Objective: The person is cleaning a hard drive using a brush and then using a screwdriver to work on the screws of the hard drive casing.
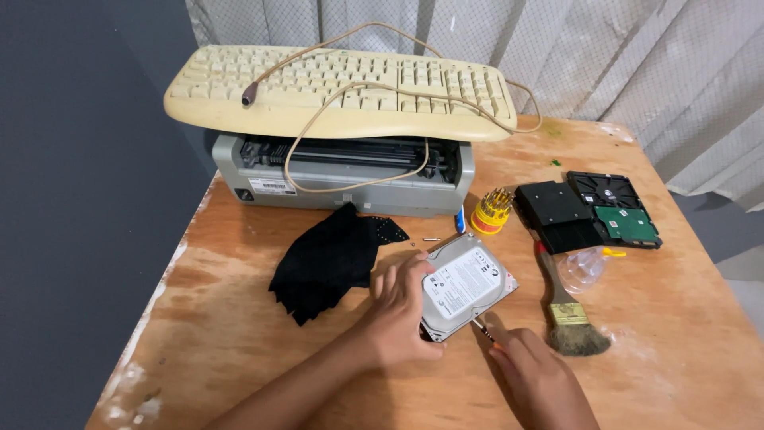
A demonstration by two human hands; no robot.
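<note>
Both forearms bare to the frame edge; no sleeves, gloves, rings or watch on left hand (400, 314) or right hand (532, 374).

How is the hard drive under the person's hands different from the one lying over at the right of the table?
The silver hard drive lies label side up, showing a white sticker, while the dark hard drive lies with its green circuit board up. The silver one is held by the left hand, with the right hand putting a thin tool to its edge; the dark one lies untouched beside a black plate. Both are flat rectangular drives on the wooden table.
</note>
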